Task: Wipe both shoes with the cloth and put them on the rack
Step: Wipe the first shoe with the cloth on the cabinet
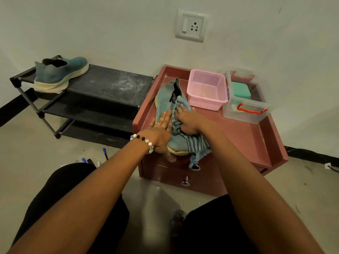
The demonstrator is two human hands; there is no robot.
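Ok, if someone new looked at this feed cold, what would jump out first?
Most likely the two hands at centre: the left hand lies flat on a blue-green shoe on the pink drawer unit, while the right hand presses a striped cloth against it. Next, the matching shoe sits on the top shelf of the black rack at left.

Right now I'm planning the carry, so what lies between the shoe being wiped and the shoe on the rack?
In the head view, only bare, dusty top shelf separates the shoe on the rack from the shoe being wiped.
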